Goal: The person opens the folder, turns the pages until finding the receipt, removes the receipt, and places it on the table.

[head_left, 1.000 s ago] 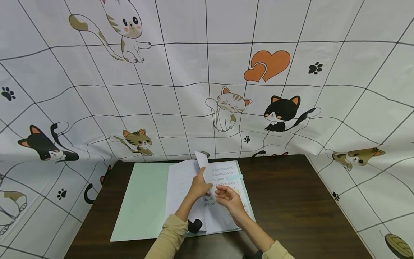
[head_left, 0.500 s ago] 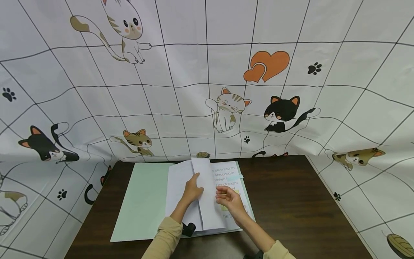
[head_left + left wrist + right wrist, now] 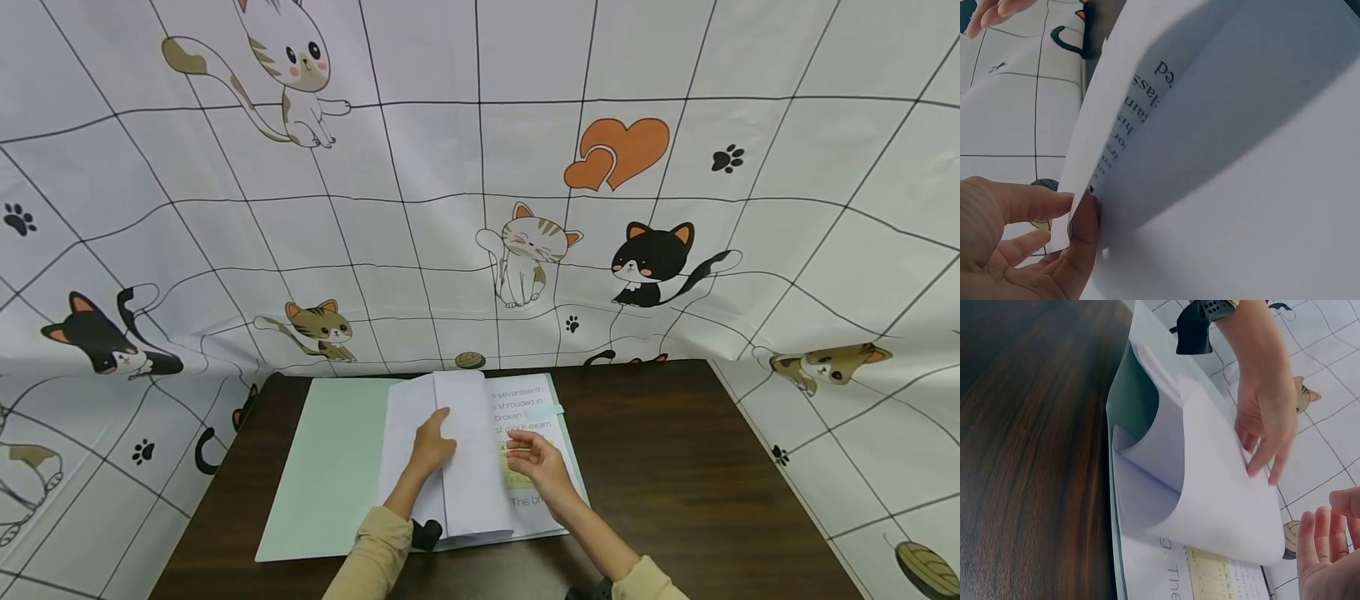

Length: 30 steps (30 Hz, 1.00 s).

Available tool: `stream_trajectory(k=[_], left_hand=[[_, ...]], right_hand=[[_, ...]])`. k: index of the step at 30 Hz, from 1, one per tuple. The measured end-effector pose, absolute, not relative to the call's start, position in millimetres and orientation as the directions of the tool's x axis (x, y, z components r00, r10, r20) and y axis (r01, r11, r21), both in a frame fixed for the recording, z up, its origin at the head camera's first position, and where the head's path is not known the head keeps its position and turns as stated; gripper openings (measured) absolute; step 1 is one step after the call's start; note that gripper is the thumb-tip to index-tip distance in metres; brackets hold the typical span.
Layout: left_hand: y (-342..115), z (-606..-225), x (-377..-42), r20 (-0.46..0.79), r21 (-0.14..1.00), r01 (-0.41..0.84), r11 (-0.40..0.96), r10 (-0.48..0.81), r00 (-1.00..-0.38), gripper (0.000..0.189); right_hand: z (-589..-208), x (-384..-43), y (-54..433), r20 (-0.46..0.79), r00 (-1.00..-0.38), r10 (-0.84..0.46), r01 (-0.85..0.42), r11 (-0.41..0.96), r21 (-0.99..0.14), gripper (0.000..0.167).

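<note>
A white page (image 3: 474,475) curls over from right to left above an open stack of printed sheets in a pale green folder (image 3: 330,467). My left hand (image 3: 431,446) grips the page's free edge; in the left wrist view its thumb and fingers pinch the paper (image 3: 1222,162), with printed lines on the underside. My right hand (image 3: 543,471) hovers over the right-hand printed sheet (image 3: 517,400), fingers loosely bent and holding nothing. A yellow highlighted block (image 3: 514,468) lies partly behind that hand. In the right wrist view, the lifted page (image 3: 1222,481) bows upward.
A light blue tab (image 3: 545,412) sticks out at the right sheet's edge. The folder lies on a dark wooden table (image 3: 675,467). A white curtain (image 3: 420,233) with cat drawings surrounds the table's back and sides.
My left hand has moved left and a little toward me, drawing the page's edge over with it. More of the page's blank side shows. The right hand has barely shifted.
</note>
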<state>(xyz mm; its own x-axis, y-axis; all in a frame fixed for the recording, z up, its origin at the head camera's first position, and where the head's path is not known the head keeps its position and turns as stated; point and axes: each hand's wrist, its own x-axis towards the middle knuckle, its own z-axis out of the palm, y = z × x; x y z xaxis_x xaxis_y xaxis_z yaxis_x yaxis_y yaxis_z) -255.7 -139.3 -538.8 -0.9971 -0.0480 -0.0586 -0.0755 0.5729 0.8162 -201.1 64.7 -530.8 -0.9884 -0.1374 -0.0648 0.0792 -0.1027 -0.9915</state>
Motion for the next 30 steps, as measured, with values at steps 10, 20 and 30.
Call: stream_trajectory(k=[10, 20, 30], left_hand=[[-154.0, -542.8, -253.9, -0.065, 0.793, -0.1, 0.601, -0.079, -0.995, 0.069], [-166.8, -548.7, -253.8, -0.041, 0.774, -0.07, 0.629, -0.06, -0.997, 0.064], [-175.1, -550.8, -254.8, -0.088, 0.745, -0.14, 0.652, -0.113, -0.99, 0.051]], right_hand=[[-536.0, -203.9, 72.0, -0.082, -0.991, -0.103, 0.093, -0.102, -0.99, 0.045], [-543.3, -208.0, 75.9, -0.117, -0.992, -0.051, 0.121, -0.09, -0.989, 0.044], [-551.1, -214.7, 84.0, -0.12, -0.993, -0.019, 0.121, -0.074, -0.99, 0.045]])
